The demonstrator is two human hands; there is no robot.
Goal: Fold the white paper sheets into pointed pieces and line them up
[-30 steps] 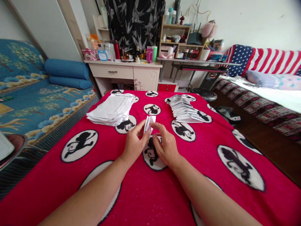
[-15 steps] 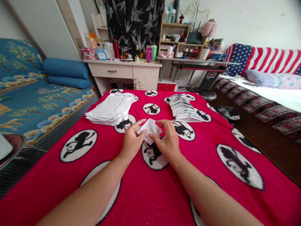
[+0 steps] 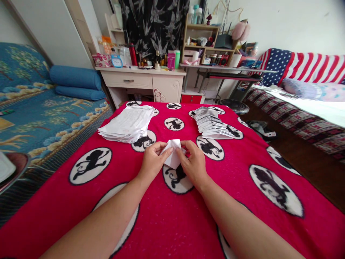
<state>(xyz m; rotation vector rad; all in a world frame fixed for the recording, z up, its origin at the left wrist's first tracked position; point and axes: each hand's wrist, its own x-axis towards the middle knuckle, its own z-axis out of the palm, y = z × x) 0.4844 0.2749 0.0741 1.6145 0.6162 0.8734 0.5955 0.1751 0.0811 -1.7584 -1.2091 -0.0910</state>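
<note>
A pillow (image 3: 303, 90) and bolsters (image 3: 75, 77) show a home

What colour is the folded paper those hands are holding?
The folded paper is white, clearest in the head view.

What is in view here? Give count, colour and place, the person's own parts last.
Folded paper: 1, white, between both hands
Paper stack: 1, white, left on cloth
Row of folded papers: 1, white, right on cloth
Cloth: 1, red with ovals, beneath papers
Sofa: 1, patterned blue, left
Bolsters: 2, blue, on sofa
Round dish: 1, dark red, left edge
Cabinet: 1, cream, behind cloth
Curtain: 1, black, behind cabinet
Shelf unit: 1, wood-coloured, right of curtain
Small items: many, mixed colours, on cabinet and shelves
Stool: 1, black, beyond cloth, right
Bed: 1, plaid-sided, far right
Striped cover: 1, red-white-blue, on bed
Left hand: 1, bare, on paper's left
Right hand: 1, bare, on paper's right
</note>
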